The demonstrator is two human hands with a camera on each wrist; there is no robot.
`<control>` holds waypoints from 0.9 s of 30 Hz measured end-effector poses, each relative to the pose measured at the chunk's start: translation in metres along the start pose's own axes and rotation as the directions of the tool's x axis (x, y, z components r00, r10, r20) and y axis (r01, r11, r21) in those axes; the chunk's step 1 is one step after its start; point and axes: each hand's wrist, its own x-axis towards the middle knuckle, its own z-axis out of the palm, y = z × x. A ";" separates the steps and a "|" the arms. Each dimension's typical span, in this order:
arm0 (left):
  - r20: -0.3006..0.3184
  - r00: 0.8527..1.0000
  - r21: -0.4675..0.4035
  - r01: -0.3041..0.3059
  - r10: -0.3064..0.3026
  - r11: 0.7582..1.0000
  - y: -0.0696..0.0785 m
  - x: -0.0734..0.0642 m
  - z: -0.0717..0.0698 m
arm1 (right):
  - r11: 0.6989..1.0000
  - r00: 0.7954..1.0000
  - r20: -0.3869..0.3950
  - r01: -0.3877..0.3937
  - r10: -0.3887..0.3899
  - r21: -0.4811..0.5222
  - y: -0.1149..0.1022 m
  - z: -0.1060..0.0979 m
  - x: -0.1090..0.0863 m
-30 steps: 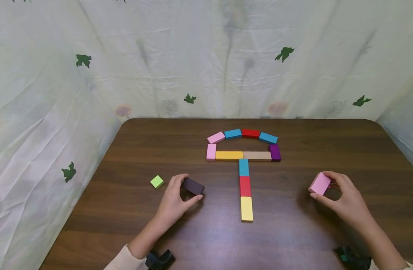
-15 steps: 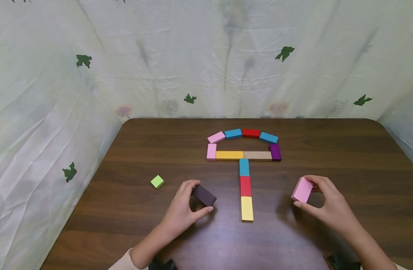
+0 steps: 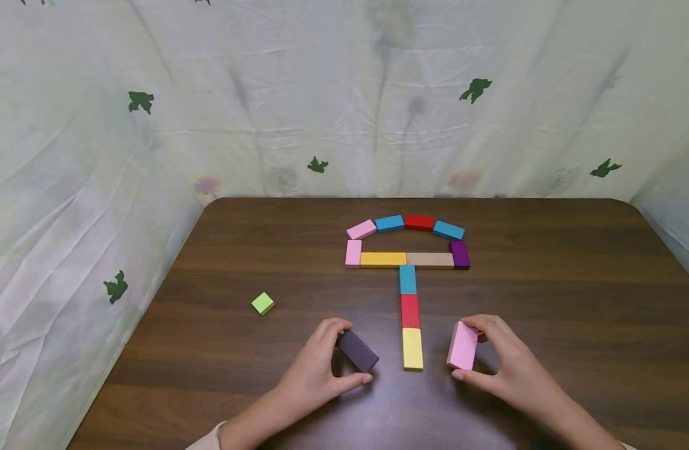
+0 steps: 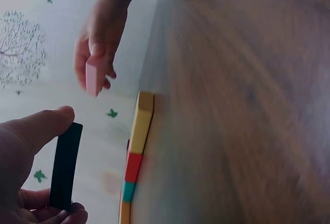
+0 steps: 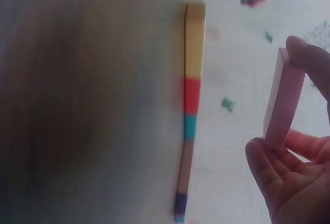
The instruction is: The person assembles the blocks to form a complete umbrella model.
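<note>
My left hand [image 3: 316,369] grips a dark block [image 3: 358,350] between thumb and fingers, held above the table to the left of a yellow block [image 3: 412,349]. On the other side of that yellow block, my right hand [image 3: 507,362] pinches a pink block [image 3: 462,346] by its two ends. Both wrist views show these blocks raised off the tabletop. A column of blocks runs up from the yellow one through a red block [image 3: 410,311] to a blue block [image 3: 407,279]. The blue block meets a row made of an orange-yellow block [image 3: 382,260] and a tan block [image 3: 429,260].
Above the row, an arch of several blocks curves from a pink block [image 3: 352,254] past a red block [image 3: 419,222] to a purple block [image 3: 459,254]. A small green block [image 3: 262,303] lies at the left on the brown table [image 3: 575,262]. A patterned curtain [image 3: 344,100] hangs behind.
The left hand has moved right and nearer with the dark block. The right hand has come left and nearer with the pink block, so both flank the yellow block. The laid blocks have stayed put.
</note>
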 end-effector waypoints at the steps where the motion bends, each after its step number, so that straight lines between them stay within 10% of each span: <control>1: 0.010 1.000 -0.005 -0.005 0.005 1.000 0.001 -0.001 0.001 | 1.000 1.000 0.010 0.000 0.000 0.007 -0.002 0.003 0.000; 20: 0.141 0.989 0.013 -0.046 0.044 0.999 0.008 -0.007 0.020 | 0.993 0.990 0.137 0.007 -0.024 0.119 -0.027 0.038 -0.009; 27: 0.145 0.988 0.056 -0.063 0.055 0.996 0.005 -0.008 0.026 | 0.989 0.950 0.301 -0.116 0.084 0.093 -0.029 0.044 -0.012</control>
